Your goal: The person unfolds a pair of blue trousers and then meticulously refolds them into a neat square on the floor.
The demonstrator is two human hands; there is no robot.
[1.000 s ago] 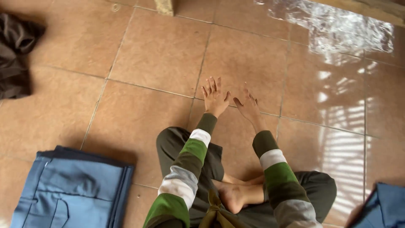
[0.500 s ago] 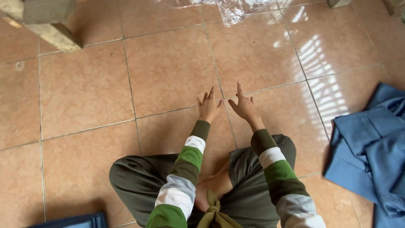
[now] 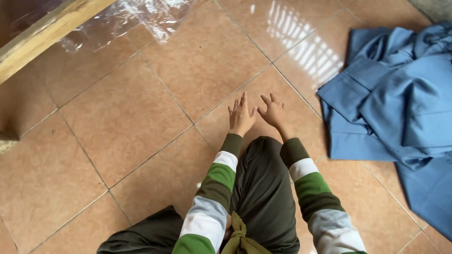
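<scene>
I sit cross-legged on a tan tiled floor (image 3: pixel 141 117) in dark green trousers and green, white and grey striped sleeves. My left hand (image 3: pixel 241 115) and my right hand (image 3: pixel 273 112) rest side by side, palms down, on the tiles just beyond my knee. Both hands have their fingers spread and hold nothing. A heap of crumpled blue clothes (image 3: pixel 400 99) lies on the floor to the right of my right hand, a short gap away.
A wooden beam (image 3: pixel 42 40) runs across the upper left. Crinkled clear plastic sheeting (image 3: pixel 150 19) lies on the floor beside it. Bright window light reflects on the tiles at the top.
My view has swung to the right: the blue clothes have slid from the right edge toward the middle, and the wooden beam shows at upper left. My hands stay flat on the floor.
</scene>
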